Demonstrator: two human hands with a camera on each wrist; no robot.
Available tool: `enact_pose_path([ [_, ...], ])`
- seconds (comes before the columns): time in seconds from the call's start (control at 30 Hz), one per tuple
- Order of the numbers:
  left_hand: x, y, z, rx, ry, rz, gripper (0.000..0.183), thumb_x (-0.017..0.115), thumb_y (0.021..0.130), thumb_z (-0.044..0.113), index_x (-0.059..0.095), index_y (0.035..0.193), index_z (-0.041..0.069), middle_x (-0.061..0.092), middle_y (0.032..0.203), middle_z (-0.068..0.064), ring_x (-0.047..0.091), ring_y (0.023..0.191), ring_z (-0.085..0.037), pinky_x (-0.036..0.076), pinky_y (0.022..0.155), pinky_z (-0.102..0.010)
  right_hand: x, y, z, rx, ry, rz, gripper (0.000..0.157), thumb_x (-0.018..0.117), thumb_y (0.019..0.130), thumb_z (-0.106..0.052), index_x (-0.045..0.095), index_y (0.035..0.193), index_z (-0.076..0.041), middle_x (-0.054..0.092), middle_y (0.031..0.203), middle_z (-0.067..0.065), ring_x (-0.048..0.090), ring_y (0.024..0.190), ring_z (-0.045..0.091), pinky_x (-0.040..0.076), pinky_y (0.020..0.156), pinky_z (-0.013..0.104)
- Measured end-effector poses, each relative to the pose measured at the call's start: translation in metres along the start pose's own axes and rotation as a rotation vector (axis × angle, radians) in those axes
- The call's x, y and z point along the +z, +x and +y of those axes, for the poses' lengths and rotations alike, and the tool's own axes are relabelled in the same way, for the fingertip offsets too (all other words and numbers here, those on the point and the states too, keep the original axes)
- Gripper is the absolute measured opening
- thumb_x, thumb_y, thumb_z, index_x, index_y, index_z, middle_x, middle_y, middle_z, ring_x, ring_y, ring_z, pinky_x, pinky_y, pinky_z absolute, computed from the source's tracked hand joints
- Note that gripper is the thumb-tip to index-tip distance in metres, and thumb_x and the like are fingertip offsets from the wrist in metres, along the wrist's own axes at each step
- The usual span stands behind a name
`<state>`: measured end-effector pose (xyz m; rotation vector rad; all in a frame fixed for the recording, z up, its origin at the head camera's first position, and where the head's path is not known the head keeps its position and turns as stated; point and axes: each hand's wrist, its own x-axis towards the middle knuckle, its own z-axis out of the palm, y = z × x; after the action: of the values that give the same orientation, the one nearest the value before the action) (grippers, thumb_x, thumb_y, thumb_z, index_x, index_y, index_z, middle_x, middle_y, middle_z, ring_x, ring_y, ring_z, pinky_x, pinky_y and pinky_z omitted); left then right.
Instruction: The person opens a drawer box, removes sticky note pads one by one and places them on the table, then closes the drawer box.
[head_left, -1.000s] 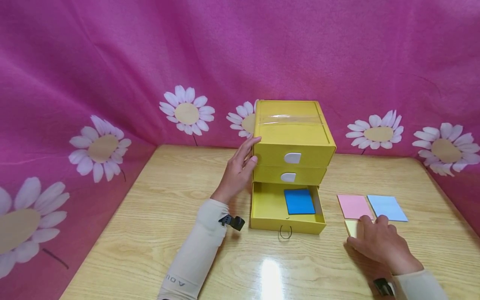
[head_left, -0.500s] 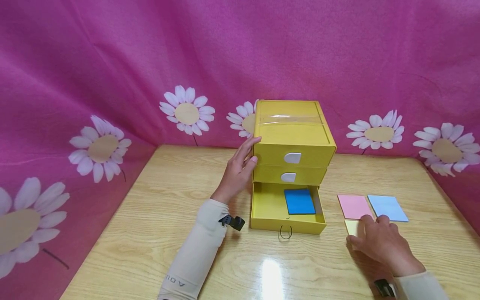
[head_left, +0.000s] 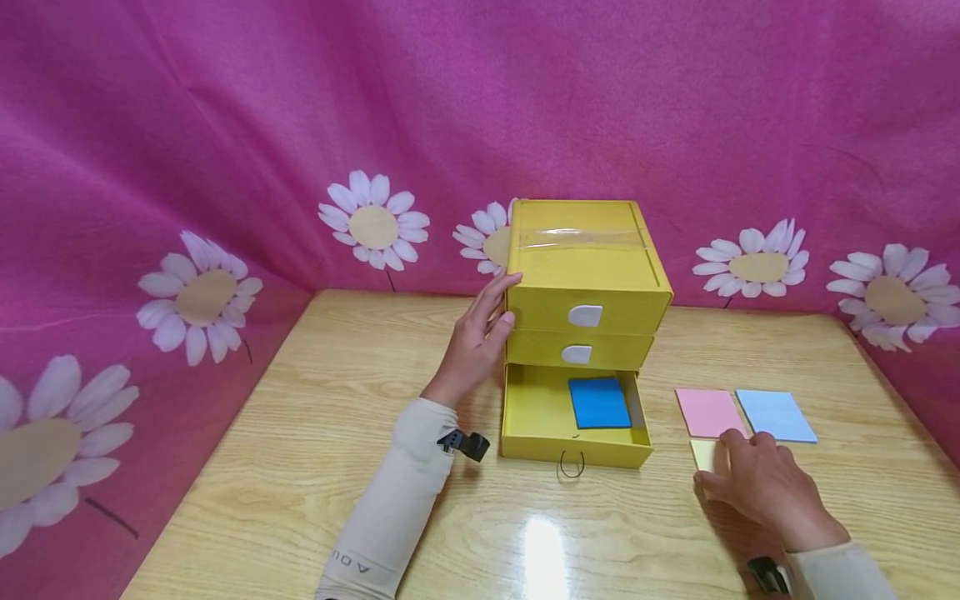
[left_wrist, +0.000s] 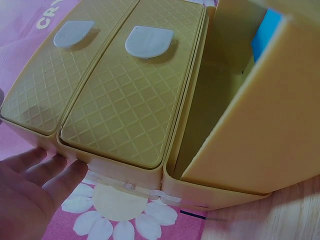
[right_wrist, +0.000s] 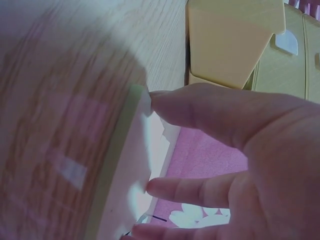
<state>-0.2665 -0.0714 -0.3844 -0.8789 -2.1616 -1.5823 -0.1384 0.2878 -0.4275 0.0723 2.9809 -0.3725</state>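
Note:
A yellow cabinet (head_left: 585, 310) of stacked drawers stands at the back, with its bottom drawer (head_left: 536, 408) pulled out. Inside that drawer lies a dark blue sticky-note pad (head_left: 600, 403). My left hand (head_left: 474, 346) rests against the cabinet's left side, fingers extended; in the left wrist view its fingertips touch the side wall. On the right, my right hand (head_left: 765, 487) lies over a pale yellow sticky-note pad (head_left: 703, 453), covering most of it. Thumb and fingertips touch that pad, spread apart in the right wrist view. Beyond it lie a pink pad (head_left: 708, 412) and a light blue pad (head_left: 776, 416).
Everything stands on a wooden table (head_left: 360, 367). Behind it hangs a magenta cloth (head_left: 420, 100) printed with daisies. Two white tabs mark the upper drawers, and a thin loop handle (head_left: 572, 465) hangs from the bottom one. Clear tape crosses the cabinet top.

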Motion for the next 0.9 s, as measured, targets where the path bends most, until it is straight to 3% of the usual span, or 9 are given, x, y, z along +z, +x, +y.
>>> enact_pose_path([
  [0.37, -0.0001, -0.0001, -0.0002, 0.015, -0.012, -0.001, 0.047, 0.044, 0.100, 0.012, 0.040, 0.146, 0.021, 0.029, 0.156, 0.000, 0.030, 0.141, -0.016, 0.041, 0.104, -0.042, -0.0020, 0.0025, 0.0037, -0.026, -0.014, -0.018, 0.048, 0.073, 0.073, -0.043, 0.054, 0.092, -0.003, 0.050, 0.084, 0.022, 0.051, 0.074, 0.041, 0.044, 0.051, 0.048],
  [0.6, -0.0003, 0.0003, 0.0000, -0.006, 0.006, -0.005, 0.048, 0.044, 0.100, 0.018, 0.039, 0.147, 0.029, 0.026, 0.156, 0.011, 0.030, 0.140, -0.010, 0.041, 0.104, -0.034, -0.0021, 0.0054, 0.0064, -0.031, -0.023, -0.026, 0.053, 0.073, 0.072, -0.044, 0.054, 0.096, 0.000, 0.050, 0.084, 0.024, 0.051, 0.074, 0.043, 0.044, 0.051, 0.050],
  [0.9, 0.0001, 0.0001, -0.0011, -0.006, 0.001, -0.002, 0.048, 0.044, 0.100, 0.019, 0.039, 0.147, 0.030, 0.026, 0.156, 0.010, 0.033, 0.139, -0.011, 0.042, 0.104, -0.035, -0.0033, 0.0082, 0.0070, -0.026, -0.030, -0.072, 0.058, 0.072, 0.072, -0.044, 0.052, 0.102, 0.002, 0.049, 0.088, 0.025, 0.050, 0.077, 0.045, 0.045, 0.054, 0.052],
])
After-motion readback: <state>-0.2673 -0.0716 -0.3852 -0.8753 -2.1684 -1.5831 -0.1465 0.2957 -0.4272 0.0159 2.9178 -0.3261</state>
